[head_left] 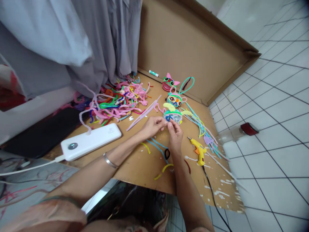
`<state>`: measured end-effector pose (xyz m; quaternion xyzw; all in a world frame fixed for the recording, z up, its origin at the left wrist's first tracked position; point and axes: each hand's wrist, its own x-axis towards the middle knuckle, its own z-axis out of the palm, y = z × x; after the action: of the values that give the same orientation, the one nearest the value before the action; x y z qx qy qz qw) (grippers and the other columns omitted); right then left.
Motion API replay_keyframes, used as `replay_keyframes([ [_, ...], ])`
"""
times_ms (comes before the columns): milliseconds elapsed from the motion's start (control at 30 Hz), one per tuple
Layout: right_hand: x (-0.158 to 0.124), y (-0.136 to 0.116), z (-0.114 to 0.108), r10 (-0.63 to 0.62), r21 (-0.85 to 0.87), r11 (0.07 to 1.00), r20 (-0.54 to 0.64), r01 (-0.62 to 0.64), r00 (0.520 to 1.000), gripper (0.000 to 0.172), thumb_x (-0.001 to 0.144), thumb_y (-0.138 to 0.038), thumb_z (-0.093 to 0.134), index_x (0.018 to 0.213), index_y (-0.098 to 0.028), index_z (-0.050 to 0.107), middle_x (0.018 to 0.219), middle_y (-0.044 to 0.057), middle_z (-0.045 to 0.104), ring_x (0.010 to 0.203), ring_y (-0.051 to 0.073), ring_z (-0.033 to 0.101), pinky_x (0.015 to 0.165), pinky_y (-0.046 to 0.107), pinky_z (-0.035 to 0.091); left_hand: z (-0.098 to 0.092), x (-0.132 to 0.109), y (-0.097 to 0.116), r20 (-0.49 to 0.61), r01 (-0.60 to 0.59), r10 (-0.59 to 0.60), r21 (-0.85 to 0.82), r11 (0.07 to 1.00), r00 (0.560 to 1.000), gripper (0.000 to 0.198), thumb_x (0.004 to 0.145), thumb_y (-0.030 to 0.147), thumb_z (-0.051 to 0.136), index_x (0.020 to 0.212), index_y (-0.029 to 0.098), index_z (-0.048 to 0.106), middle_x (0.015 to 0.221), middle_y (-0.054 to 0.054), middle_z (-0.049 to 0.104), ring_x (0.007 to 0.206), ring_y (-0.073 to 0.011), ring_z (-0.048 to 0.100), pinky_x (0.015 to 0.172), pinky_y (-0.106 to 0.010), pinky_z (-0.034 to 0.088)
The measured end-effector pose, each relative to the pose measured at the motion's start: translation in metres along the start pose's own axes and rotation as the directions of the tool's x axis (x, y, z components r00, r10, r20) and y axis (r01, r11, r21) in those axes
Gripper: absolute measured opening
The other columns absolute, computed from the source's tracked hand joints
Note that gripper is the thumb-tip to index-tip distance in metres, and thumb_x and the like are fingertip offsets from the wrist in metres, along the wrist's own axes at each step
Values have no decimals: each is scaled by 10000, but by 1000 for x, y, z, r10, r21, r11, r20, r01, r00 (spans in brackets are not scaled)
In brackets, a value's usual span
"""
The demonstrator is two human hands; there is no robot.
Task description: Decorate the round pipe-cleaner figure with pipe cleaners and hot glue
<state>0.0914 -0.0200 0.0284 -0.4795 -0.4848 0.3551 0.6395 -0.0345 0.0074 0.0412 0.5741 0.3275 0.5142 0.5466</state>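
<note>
My left hand [154,126] and my right hand [175,131] meet over the middle of the cardboard, fingertips pinched close together. A small bent blue pipe cleaner [168,118] shows at the fingertips, and both hands seem closed on it; its lower end is hidden. Just behind lies a round green-rimmed pipe cleaner piece [177,116] with pale yellow fuzzy parts [169,106]. Farther back sit a round animal face with pink ears [175,100] and a red and green one with pointed pink ears [168,83]. Blue pipe cleaners [158,145] lie below my hands.
A yellow glue gun [199,151] with a black cord lies to the right. At left are a pile of pipe cleaners [118,102], a white power bank [91,141] and a black flat object [45,132]. A cardboard wall [185,48] stands behind; grey cloth [116,42] hangs at left.
</note>
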Motion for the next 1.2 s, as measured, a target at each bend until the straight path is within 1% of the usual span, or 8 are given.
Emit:
replay_keyframes([
  [100,2,-2,-2,29,45,998,108,-34,994,254,720,-433,716,743,-181,694,832,23,695,820,164,601,832,321,481,0,-1,-2,115,53,-59,53,997,992,476,679,549,718,509,148,525,467,40,462,466,-58,353,485,-201,256],
  [233,6,-2,-6,86,150,981,228,-122,970,229,701,-414,743,748,-192,711,749,5,677,691,138,575,722,302,479,-1,0,-1,153,198,-179,-113,974,972,497,626,588,740,558,141,534,514,33,499,476,-51,382,475,-193,264],
  [467,11,-4,-8,-56,126,991,65,47,996,144,617,-286,799,657,-201,690,728,-15,646,758,135,579,770,294,472,0,1,-1,181,294,-254,-252,922,950,530,603,598,782,583,119,554,506,33,494,447,-31,384,451,-186,263],
  [667,13,-2,-11,14,186,982,-8,-12,1000,197,630,-325,786,701,-183,669,702,-32,629,674,102,537,713,270,456,-3,2,-3,208,384,-330,-330,863,921,556,702,647,703,770,99,640,615,-36,637,485,-69,520,467,-187,363],
  [767,13,-2,-11,17,220,975,-34,-9,999,219,621,-329,793,707,-176,663,668,-41,609,621,84,502,652,245,435,-4,3,-1,225,392,-332,-324,861,916,558,707,647,699,769,96,643,608,-39,646,468,-66,519,438,-182,337],
  [833,14,-2,-10,13,236,972,-50,-1,999,228,616,-328,800,709,-173,662,666,-43,610,611,77,500,639,235,430,-3,3,0,232,371,-310,-300,879,922,513,661,583,769,749,93,648,596,-21,639,456,-49,496,423,-175,311],
  [967,14,-3,-11,15,211,977,-54,-4,998,242,642,-357,793,721,-172,659,650,-45,605,604,76,507,623,226,423,0,4,0,160,310,-276,-263,914,948,424,559,415,872,734,100,648,575,16,628,462,-33,474,437,-166,318],
  [1200,12,-5,-12,-68,120,991,31,64,997,213,721,-376,733,729,-179,652,641,-43,580,622,90,509,651,239,416,1,3,0,152,264,-241,-154,952,959,476,531,512,841,611,116,589,556,15,602,460,-35,452,444,-178,317],
])
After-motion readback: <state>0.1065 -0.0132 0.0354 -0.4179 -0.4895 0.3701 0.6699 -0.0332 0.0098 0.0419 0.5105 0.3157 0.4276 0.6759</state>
